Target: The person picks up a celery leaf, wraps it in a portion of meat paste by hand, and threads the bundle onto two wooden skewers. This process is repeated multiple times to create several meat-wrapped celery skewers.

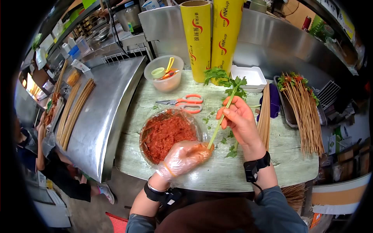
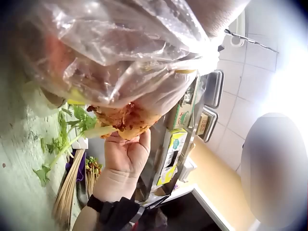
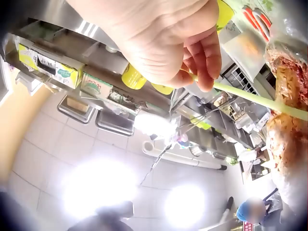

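Observation:
A leafy celery stalk (image 1: 224,116) slants between my two hands, its leaves at the upper end. My bare right hand (image 1: 241,120) pinches the stalk partway up between thumb and fingers. My left hand (image 1: 185,157) wears a clear plastic glove with a band at the wrist. Its curled fingers, smeared with red-orange paste, grip the stalk's pale lower end, as the right wrist view also shows. Just left of this hand sits a plastic-lined bowl (image 1: 142,136) of red minced meat (image 1: 165,132); the glove overlaps its near edge.
Orange-handled scissors (image 1: 182,101) and a clear tub (image 1: 176,82) lie beyond the bowl. Two yellow film rolls (image 1: 196,42) stand behind. To the right are bare skewers (image 1: 265,116), a white tray (image 1: 248,73) and a tray of loaded skewers (image 1: 301,105). Another person's arm shows far left.

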A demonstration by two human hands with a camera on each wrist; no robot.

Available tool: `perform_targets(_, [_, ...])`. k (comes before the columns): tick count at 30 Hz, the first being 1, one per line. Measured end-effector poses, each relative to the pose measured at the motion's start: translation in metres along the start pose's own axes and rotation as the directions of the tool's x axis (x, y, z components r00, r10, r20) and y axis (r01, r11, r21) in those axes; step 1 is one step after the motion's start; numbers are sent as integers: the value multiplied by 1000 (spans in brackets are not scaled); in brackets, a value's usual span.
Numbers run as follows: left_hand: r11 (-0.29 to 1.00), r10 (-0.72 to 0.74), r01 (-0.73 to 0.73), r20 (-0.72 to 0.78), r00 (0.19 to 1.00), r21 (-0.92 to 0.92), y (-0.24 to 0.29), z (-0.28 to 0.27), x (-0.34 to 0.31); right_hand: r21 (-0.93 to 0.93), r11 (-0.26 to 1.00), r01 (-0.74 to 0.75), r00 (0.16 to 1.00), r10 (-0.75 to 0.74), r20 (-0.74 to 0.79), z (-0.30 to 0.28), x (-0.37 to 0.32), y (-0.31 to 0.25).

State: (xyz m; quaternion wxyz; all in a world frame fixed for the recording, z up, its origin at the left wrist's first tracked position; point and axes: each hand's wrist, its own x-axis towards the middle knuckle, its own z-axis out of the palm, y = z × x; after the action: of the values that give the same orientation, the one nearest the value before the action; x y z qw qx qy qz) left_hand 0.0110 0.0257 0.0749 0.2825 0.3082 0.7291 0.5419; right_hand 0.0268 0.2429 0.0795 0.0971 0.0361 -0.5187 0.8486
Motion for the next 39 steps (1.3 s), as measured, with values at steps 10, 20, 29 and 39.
perform_targets(10, [800,-253,-48,-408,877,-598,-27,11,20,-181,940,289,957,-291,20,23,-19,18])
perform_targets(20, [234,-158,-395,-436,886,-888,-27,5,25,-199,869,453,891,-436,126,38,-26,43])
perform_targets(29, [328,-95,-349,-399,912,-878,-26,8,25,-144,940,308,951,-300,79,41,-28,40])
perform_targets(39, [927,-157,67,-220,963,-369,2,2,1,-164,986,-35,994,51,93,23,-18,35])
